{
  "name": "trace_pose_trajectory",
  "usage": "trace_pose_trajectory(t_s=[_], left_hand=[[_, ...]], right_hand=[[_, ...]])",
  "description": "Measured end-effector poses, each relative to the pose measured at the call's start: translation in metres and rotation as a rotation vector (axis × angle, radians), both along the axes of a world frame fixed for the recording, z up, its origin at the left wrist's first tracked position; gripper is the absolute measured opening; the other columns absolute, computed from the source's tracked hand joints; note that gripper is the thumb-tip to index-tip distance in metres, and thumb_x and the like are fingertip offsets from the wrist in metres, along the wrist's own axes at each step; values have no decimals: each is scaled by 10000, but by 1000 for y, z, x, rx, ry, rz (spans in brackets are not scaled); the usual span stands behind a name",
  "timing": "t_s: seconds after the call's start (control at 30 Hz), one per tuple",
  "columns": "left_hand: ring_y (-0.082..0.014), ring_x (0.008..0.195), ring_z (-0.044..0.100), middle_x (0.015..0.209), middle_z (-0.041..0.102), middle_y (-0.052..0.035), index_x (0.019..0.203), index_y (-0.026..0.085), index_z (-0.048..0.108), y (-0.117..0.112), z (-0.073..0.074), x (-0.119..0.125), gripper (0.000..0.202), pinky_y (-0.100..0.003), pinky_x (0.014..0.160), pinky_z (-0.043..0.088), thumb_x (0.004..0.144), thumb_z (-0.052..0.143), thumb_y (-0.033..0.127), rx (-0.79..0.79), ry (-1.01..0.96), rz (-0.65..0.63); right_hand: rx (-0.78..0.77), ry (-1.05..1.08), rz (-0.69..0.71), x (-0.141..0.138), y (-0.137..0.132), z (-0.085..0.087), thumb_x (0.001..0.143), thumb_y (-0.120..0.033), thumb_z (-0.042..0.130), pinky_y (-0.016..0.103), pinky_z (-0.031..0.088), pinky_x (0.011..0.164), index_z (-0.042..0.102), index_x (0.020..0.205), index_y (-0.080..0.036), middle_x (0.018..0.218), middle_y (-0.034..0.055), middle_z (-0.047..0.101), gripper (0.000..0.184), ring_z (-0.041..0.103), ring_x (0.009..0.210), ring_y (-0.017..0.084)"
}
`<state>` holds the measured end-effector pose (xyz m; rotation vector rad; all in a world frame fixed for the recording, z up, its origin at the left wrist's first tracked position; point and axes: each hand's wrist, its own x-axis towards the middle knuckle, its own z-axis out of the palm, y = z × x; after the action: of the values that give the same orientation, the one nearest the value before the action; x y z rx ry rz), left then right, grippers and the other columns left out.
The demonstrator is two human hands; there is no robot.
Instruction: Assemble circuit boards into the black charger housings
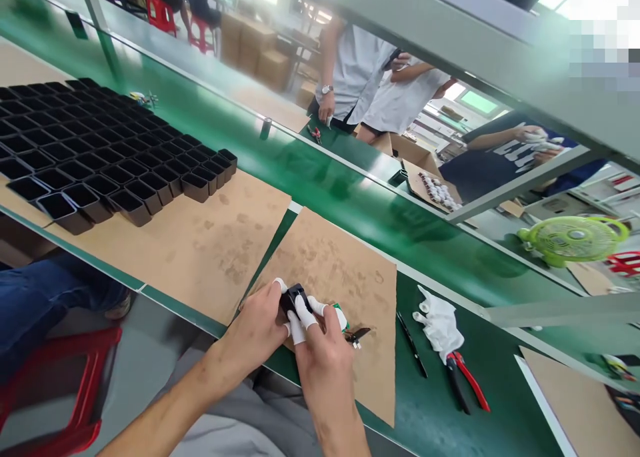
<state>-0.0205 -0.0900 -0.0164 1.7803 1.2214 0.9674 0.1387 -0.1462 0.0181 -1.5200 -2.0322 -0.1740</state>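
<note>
Green workshop counter: left hand held black case from one side, right hand grasped other, white-capped fingertips on top; steady, level support seemed best.

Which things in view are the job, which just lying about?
Job, likely:
black part, in left hand, right hand on it
green-and-white piece by right hand
cardboard sheet underneath
black boxes, perhaps

Lying about, apparently:
pliers
white glove
black pen-like tool
</note>
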Motion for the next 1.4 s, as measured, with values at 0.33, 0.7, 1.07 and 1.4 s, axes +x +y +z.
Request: trace_pose_trajectory(t_s=[0.33, 0.7, 1.07, 1.4], left_hand=[[-203, 734, 600, 856, 606, 34, 905, 274, 492, -12, 5, 7, 362, -297, 672, 427, 712, 702, 51, 68, -14, 67], [-193, 707, 601, 843, 629, 35, 915, 270, 503, -14, -3, 9, 329, -288, 647, 415, 745, 710, 78, 35, -41, 91], [-181, 655, 569, 789, 583, 51, 863, 279, 437, -11, 2, 8, 418, -278, 607, 362, 648, 613, -33, -2, -33, 88], [-196, 685, 687, 785, 645, 56, 850, 282, 433, -2, 6, 9, 431, -271, 617, 447, 638, 614, -46, -72, -42, 47]], right_hand=[[-132, 382, 88, 14, 1, 22, 1106, -116, 707, 293, 701, 834, 850, 1276, -281, 1156, 81, 745, 276, 806, 1025, 207], [-136, 252, 95, 15, -3, 14, 1136, -113, 651, 305, 696, 827, 819, 1242, -237, 1193, 111, 691, 234, 801, 1063, 220], [-103, -33, 124, 18, -11, 10, 1152, -114, 558, 405, 737, 806, 732, 1447, -202, 1319, 194, 671, 354, 821, 1114, 319], [-83, -120, 114, 14, -3, 3, 1138, -93, 529, 375, 707, 718, 741, 1386, -170, 1136, 164, 685, 335, 798, 962, 294]])
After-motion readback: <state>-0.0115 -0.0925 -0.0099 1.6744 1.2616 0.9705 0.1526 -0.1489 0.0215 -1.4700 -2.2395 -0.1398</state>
